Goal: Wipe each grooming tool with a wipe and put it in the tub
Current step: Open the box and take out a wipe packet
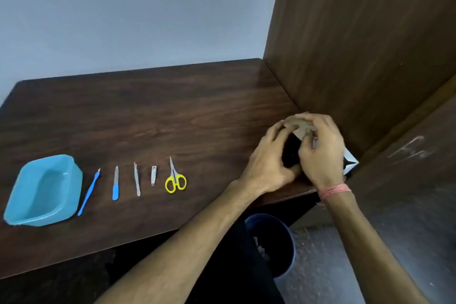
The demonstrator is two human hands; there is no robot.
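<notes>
A blue tub (29, 215) sits at the table's front left with nothing in it. To its right lie a blue cuticle pusher (88, 192), a blue-handled nail file (115, 183), tweezers (137, 180), a small nail clipper (153, 175) and yellow scissors (175, 179) in a row. At the right edge, against the wooden panel, both hands are on a dark wipes pack (291, 150). My left hand (269, 158) grips its side. My right hand (320, 148) pinches at a pale wipe or flap (296, 122) on its top. The hands hide most of the pack.
The dark wooden table (153, 116) meets a tall wooden panel (357, 39) on the right and a pale wall behind. A dark blue waste bin (276, 219) holding scraps stands on the floor below the table's front edge.
</notes>
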